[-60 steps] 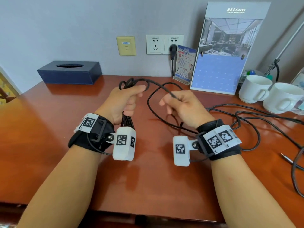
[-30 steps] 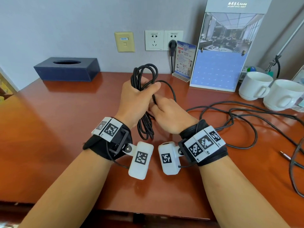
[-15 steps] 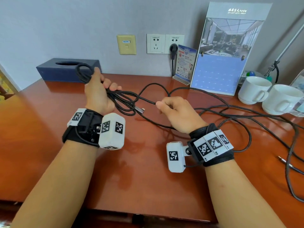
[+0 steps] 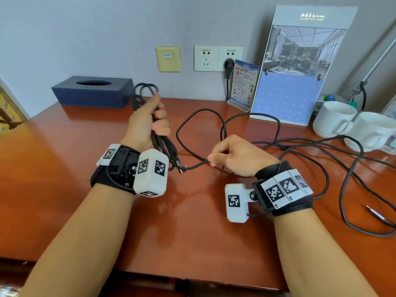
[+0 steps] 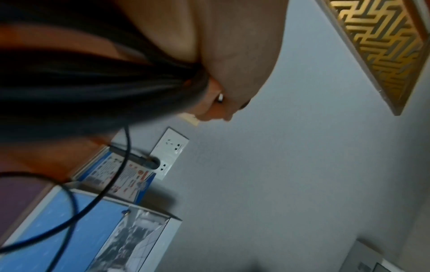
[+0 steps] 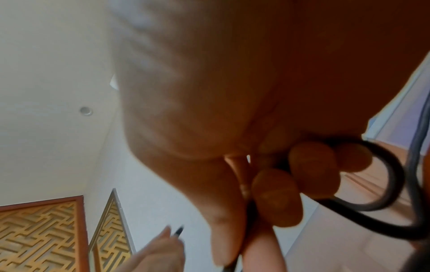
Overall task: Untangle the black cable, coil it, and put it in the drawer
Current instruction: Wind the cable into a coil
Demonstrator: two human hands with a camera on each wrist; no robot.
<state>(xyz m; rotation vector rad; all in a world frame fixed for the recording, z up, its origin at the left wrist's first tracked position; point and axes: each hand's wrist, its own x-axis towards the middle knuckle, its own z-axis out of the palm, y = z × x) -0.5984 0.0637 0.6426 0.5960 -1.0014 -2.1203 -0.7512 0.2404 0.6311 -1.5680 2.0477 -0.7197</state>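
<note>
My left hand (image 4: 157,122) grips a bundle of coiled black cable (image 4: 145,91) above the desk. Loops stick out over the thumb and hang below the palm. The left wrist view shows that bundle (image 5: 93,82) dark and blurred against the palm. A strand (image 4: 194,165) runs from the bundle's lower end to my right hand (image 4: 214,160), which pinches it between thumb and curled fingers. In the right wrist view the fingertips (image 6: 277,197) curl round the cable (image 6: 384,202). More loose cable (image 4: 278,144) sprawls over the desk to the right. No drawer is in view.
On the red-brown desk (image 4: 64,168) a dark tissue box (image 4: 92,91) stands at the back left. A calendar stand (image 4: 300,67) and a small card (image 4: 244,84) stand at the back, two white cups (image 4: 334,118) at the right. A metal plug tip (image 4: 377,215) lies far right.
One second ago both hands were together at the coil. The left hand then swung out left with the bundle and has now come partway back to the right. The right hand has hardly moved.
</note>
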